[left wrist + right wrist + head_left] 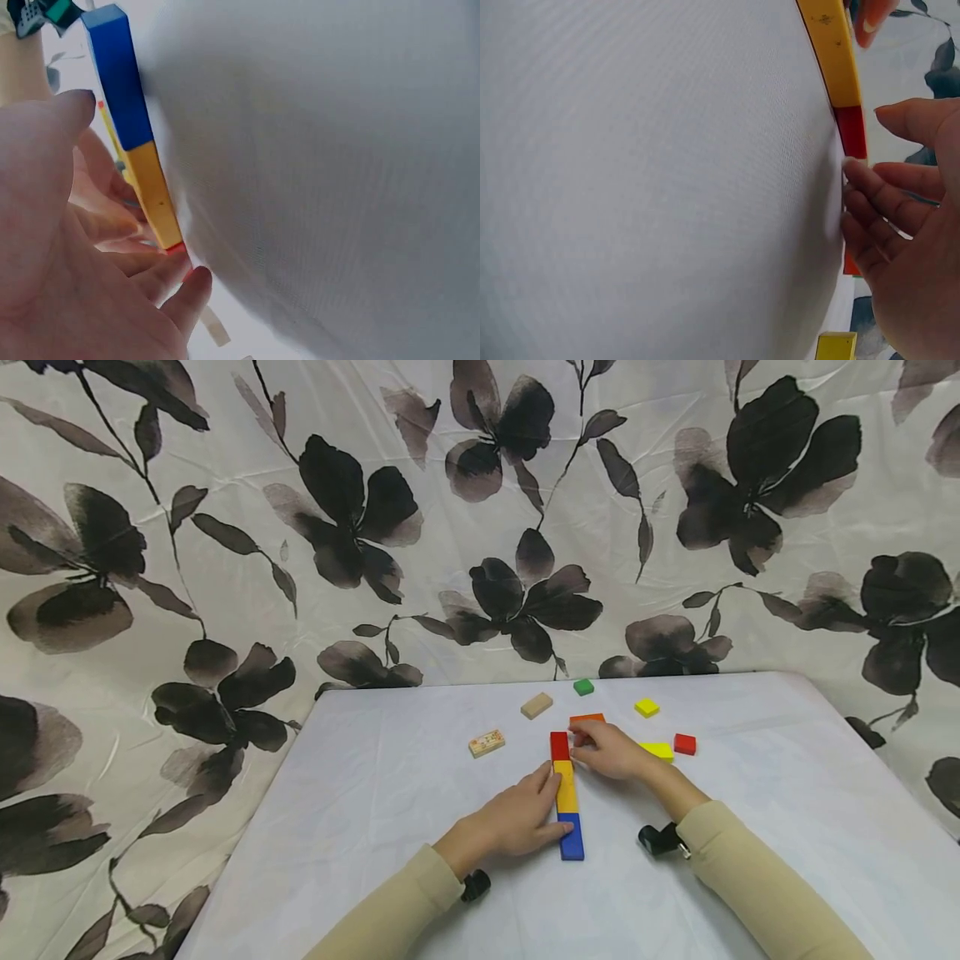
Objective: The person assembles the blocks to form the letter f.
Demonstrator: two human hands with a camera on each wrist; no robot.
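Observation:
A blue block (572,843), a yellow-orange block (567,789) and a red block (559,745) lie end to end in a straight row on the white table. My left hand (517,814) rests along the row's left side; its fingers touch the yellow-orange block, and its thumb reaches over the blue one. At the red block's right side is my right hand (611,752), fingers slightly bent. In the right wrist view, the thumb stands apart from the fingers (885,196), with nothing between them. Beyond that hand, an orange block (587,718) is partly hidden.
Loose blocks lie around the row: a patterned block (487,743), a plain wooden block (537,706), a green block (583,687), a small yellow block (647,707), a longer yellow block (657,751) and a red cube (685,744). Floral cloth (517,527) hangs behind the table.

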